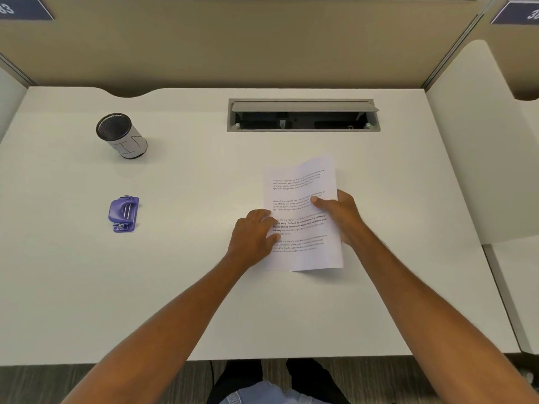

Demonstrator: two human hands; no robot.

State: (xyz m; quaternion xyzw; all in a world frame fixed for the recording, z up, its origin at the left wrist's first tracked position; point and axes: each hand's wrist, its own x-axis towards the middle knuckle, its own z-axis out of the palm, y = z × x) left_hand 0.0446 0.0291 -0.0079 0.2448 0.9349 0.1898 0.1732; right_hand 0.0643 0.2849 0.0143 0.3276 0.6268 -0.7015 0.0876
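While between 2 hands [253, 236] [341, 212], 1 sheet [300, 182]; 1 punch [124, 214], 1 cup [122, 137].

Bare forearms down to left hand [253, 238] and right hand [341, 214] — pale blue denim [254, 394] and black cloth [239, 378] below
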